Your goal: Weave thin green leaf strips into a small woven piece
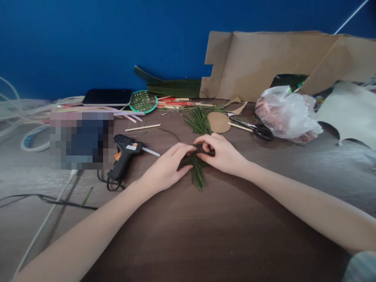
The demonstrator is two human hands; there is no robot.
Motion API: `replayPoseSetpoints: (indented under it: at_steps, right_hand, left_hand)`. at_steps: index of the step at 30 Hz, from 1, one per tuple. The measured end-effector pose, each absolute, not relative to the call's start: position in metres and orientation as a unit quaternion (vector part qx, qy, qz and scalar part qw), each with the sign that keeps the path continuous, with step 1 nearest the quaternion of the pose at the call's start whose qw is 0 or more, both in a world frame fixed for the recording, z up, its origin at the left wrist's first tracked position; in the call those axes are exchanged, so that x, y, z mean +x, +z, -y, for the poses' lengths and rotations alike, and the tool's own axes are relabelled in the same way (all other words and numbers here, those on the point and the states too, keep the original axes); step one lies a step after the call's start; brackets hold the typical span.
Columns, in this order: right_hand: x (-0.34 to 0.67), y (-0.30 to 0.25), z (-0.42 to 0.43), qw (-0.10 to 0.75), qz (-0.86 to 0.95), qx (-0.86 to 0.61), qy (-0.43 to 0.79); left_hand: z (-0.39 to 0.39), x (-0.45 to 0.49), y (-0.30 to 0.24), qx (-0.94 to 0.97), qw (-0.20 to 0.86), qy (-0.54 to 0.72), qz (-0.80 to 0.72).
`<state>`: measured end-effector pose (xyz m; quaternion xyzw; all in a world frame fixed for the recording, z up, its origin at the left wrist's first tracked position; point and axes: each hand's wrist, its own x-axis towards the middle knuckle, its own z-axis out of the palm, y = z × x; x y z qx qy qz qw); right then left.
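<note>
- Green leaf strips [198, 178], crossed: on the tabletop [199, 235], directly between my two hands and touching both; neither hand is clearly nearer.
- Long axis: the free ends point back toward me, tilted slightly right; other strips run sideways beneath my fingers.
- Left hand [169, 168]: palm down, fingers and thumb holding the crossing's left side.
- Right hand [221, 154]: index bent, thumb opposed, grasping the right side; exact pinch partly hidden.
</note>
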<state>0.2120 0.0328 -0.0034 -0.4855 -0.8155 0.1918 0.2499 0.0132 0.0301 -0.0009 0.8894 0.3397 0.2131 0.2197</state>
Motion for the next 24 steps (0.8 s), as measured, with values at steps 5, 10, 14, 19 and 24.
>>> replayPoseSetpoints:
  at_steps: [5,10,14,19,24]
  right_hand:
    - [0.2137,-0.0017,-0.034,0.27,0.803,-0.484,0.22]
    - [0.2159,0.0006,-0.035,0.292,0.783,-0.475,0.276]
    - [0.2155,-0.0002,-0.0352,0.292,0.782,-0.478,0.274]
    - [0.2147,-0.0014,-0.0351,0.291,0.782,-0.481,0.27]
    - [0.2148,-0.0011,-0.0357,0.298,0.781,-0.477,0.271]
  left_hand:
    - [-0.0303,0.0133,-0.0007,0.891,0.215,0.218,-0.335]
    - [-0.0288,0.013,0.0015,0.892,0.193,0.232,-0.338]
    - [-0.0277,0.0127,0.0042,0.898,0.177,0.223,-0.335]
    - [-0.0272,0.013,0.0051,0.902,0.172,0.2,-0.341]
    - [-0.0268,0.0134,0.0026,0.905,0.158,0.192,-0.346]
